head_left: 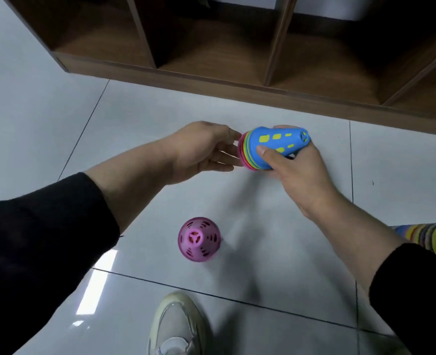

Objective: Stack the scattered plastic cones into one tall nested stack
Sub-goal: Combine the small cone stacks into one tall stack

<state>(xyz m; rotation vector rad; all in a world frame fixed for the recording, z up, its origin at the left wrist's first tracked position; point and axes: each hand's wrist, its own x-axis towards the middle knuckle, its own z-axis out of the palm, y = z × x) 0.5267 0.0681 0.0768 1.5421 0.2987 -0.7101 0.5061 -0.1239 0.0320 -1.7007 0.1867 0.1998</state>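
While the right hand grips a short nested stack of cones on its side above the floor, thumb across the blue outer cone and fingers curled behind it, the left hand comes in at the wide end with its fingers relaxed and straight, the tips touching or just at the coloured rims. It holds nothing that I can see. The stack's tip points toward the wooden shelf unit that runs along the far edge of the floor.

One loose pink cone stands tip-up on the tiles nearer the person, well apart from both hands and just beyond the toe of a pale shoe. At the right edge of the view, partly hidden behind the right sleeve, a long striped row of rims shows, which looks like a further stack of cones; I cannot tell how long it is.

I judge this to be the squaring-up step: the left hand seems to be pressing the rims home. Next, one hand needs to reach for the pink cone, and the held stack must be turned so the two nest straight.
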